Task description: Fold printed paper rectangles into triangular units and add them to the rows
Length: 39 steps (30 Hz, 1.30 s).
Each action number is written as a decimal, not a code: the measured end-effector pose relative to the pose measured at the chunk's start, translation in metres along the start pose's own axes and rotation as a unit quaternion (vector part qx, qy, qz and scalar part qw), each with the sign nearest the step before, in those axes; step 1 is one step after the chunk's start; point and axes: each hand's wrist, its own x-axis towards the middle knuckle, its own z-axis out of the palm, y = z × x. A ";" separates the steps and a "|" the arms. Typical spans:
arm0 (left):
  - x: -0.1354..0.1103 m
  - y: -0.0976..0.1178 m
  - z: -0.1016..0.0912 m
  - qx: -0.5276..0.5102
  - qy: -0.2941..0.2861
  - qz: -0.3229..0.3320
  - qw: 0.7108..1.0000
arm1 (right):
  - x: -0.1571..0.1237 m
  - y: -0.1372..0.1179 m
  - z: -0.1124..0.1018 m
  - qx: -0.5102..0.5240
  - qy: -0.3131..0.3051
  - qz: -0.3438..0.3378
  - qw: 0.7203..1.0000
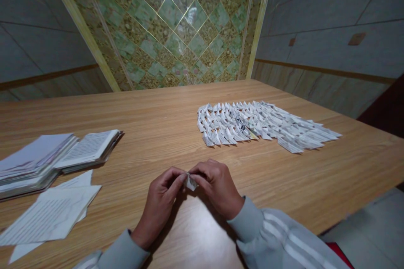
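Observation:
Between my two hands is a small piece of folded printed paper, held just above the table near its front. My left hand pinches its left side between thumb and forefinger. From the other side, my right hand pinches it the same way. Much of the paper is hidden behind my fingers. Beyond my right hand, several rows of folded paper boats stand close together on the table, with flatter folded pieces at their right end.
Loose printed sheets lie at the left front of the wooden table. Behind them are a stack of papers and an open book or smaller stack. A tiled wall rises past the far edge.

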 end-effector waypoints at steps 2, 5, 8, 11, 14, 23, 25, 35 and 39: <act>-0.001 0.000 0.001 0.008 -0.008 -0.008 1.000 | 0.001 0.003 -0.004 -0.001 -0.021 -0.010 1.000; -0.003 0.001 0.004 0.030 -0.025 -0.014 0.999 | 0.003 0.012 -0.013 -0.035 -0.071 -0.043 0.996; -0.001 0.001 0.008 0.053 -0.028 -0.004 0.998 | 0.005 0.022 -0.020 -0.048 -0.098 -0.071 0.991; 0.003 0.001 0.012 0.073 -0.025 0.016 0.997 | 0.005 0.030 -0.022 -0.007 -0.094 -0.072 0.993; 0.007 -0.001 0.014 0.086 -0.032 0.025 0.995 | 0.003 0.036 -0.020 0.024 -0.086 -0.052 0.995; 0.005 -0.004 0.014 0.103 -0.049 0.039 0.993 | 0.003 0.046 -0.015 0.004 -0.088 -0.067 0.994; 0.005 -0.003 0.013 0.102 -0.045 0.035 0.993 | 0.004 0.044 -0.017 0.001 -0.092 -0.069 0.993; 0.003 -0.003 0.012 0.008 0.042 -0.046 0.998 | 0.010 0.037 -0.028 0.096 -0.039 0.042 0.994; 0.003 -0.002 0.014 -0.076 0.125 -0.069 0.987 | 0.012 0.037 -0.033 0.148 -0.005 0.092 0.985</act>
